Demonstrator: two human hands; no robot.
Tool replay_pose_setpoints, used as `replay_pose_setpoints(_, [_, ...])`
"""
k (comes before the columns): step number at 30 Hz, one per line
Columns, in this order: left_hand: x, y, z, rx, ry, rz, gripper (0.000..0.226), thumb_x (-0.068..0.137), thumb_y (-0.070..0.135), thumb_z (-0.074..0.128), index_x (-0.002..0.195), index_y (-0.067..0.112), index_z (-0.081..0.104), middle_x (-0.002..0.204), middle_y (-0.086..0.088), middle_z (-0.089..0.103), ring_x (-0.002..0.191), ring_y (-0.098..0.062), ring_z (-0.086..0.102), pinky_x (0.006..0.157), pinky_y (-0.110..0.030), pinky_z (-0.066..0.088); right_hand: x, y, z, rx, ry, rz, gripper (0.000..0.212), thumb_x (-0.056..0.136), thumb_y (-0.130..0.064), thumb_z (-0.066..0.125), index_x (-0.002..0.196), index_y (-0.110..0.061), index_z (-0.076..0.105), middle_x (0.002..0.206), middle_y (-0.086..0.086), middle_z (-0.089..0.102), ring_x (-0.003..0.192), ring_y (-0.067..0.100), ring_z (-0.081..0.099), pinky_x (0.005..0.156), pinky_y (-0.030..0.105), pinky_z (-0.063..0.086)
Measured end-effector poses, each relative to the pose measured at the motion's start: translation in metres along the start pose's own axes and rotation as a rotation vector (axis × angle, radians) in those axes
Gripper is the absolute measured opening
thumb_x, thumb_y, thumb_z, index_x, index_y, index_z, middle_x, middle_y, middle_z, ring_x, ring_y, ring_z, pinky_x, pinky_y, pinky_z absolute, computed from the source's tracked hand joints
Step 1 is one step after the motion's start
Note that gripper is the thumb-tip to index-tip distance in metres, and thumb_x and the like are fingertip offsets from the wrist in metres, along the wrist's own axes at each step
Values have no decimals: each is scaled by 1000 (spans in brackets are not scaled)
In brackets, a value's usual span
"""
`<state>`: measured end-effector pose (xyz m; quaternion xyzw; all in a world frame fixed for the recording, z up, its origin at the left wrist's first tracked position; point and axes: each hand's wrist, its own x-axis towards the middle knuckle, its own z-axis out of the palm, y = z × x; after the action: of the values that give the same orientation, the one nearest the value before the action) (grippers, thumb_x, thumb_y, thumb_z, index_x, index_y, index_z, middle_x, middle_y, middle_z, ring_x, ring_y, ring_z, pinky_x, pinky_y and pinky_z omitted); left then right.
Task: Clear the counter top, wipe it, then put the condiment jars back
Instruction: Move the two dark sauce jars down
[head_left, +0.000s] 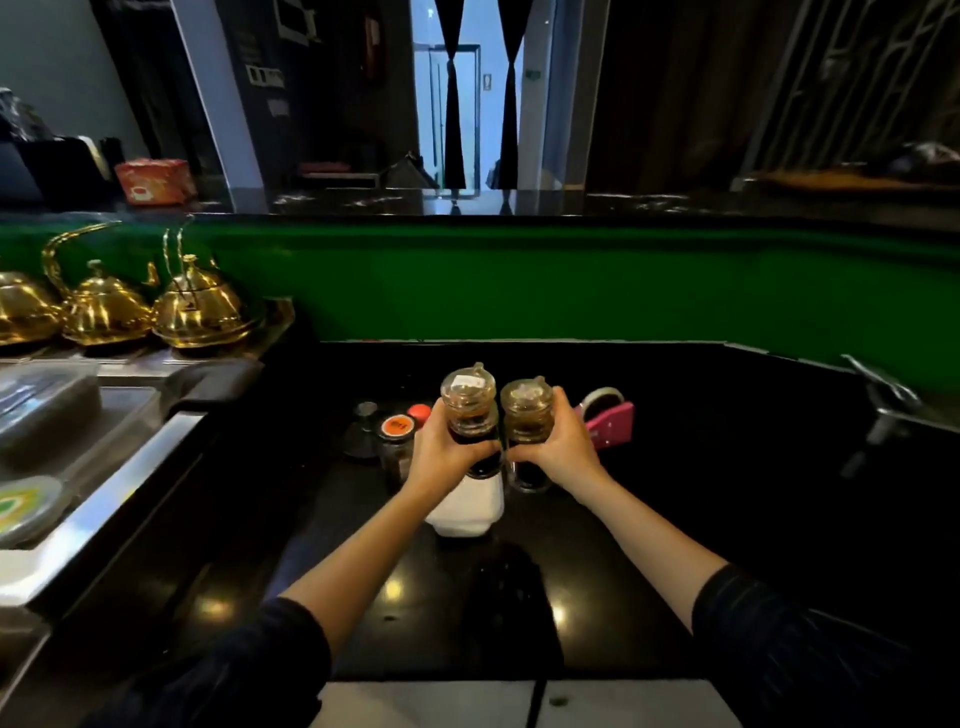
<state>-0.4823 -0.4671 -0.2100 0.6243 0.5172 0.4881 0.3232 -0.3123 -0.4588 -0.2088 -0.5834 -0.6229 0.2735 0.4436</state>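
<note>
My left hand grips a glass cruet with dark sauce, and my right hand grips a second glass cruet beside it. Both bottles are upright above the black counter. Whether they touch the counter is unclear. A white jar stands just below my left hand. To the left stand a small jar with an orange lid, a red-capped jar behind it, and a dark bottle.
A pink tape dispenser sits right of my right hand. Brass teapots line a steel station at the left. A green wall backs the counter. A metal tap is at far right.
</note>
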Motion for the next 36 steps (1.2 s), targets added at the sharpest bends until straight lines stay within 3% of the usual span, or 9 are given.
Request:
replay_pose_setpoints(3, [-3,-3,36,-49,-16,-61,64,63,15,87,117,22,52,106,7,65,103,-10,60,89,-24,47,-9,25,-21,-57,68,61,72,49,-22,93,107,-24,50,106,-2,66,103,19,62,85,39,51])
replay_pose_setpoints(7, [0,-13,78,-55,-49,-106,59,63,7,84,110,21,51,103,5,65,102,-13,61,85,-22,45,-9,58,-37,-116,143,147,76,51,-17,92,114,-23,50,114,0,64,113,25,58,94,43,48])
replay_pose_setpoints(11, [7,-31,114,-3,-101,-151,64,64,8,82,117,18,48,106,2,66,104,-17,62,92,-34,50,-3,84,-42,-102,228,222,71,54,-15,90,110,-29,48,114,-3,64,113,23,58,95,41,47])
replay_pose_setpoints(16, [7,-46,139,-7,-113,-255,64,70,8,76,126,19,46,109,-2,65,97,-13,58,82,-22,40,0,106,-41,-51,264,269,64,57,-10,88,100,-32,46,108,-5,62,111,21,58,93,36,46])
replay_pose_setpoints(22, [9,-56,146,-3,-109,-288,62,71,5,74,125,19,48,102,4,60,96,-13,57,83,-22,38,0,120,-29,-5,256,303,64,59,-9,87,105,-30,47,108,-7,61,110,17,57,89,28,42])
replay_pose_setpoints(26, [16,-57,147,11,-146,-294,63,74,4,73,129,19,45,106,3,58,95,-8,52,82,-20,37,1,125,-27,8,218,289,64,62,-10,86,108,-31,47,113,-6,61,113,16,56,91,29,42])
replay_pose_setpoints(30, [17,-59,145,41,-179,-306,64,75,6,74,131,17,44,118,-5,61,107,-15,55,86,-21,36,1,126,-37,-5,114,313,71,66,-11,85,122,-29,44,122,-2,59,118,17,53,93,27,40])
replay_pose_setpoints(36, [7,-54,138,115,-221,-344,73,74,6,76,135,12,35,127,-10,58,120,-26,54,96,-28,40,-2,128,-57,-109,-147,561,94,72,0,78,145,-26,25,138,11,47,130,31,44,99,39,42])
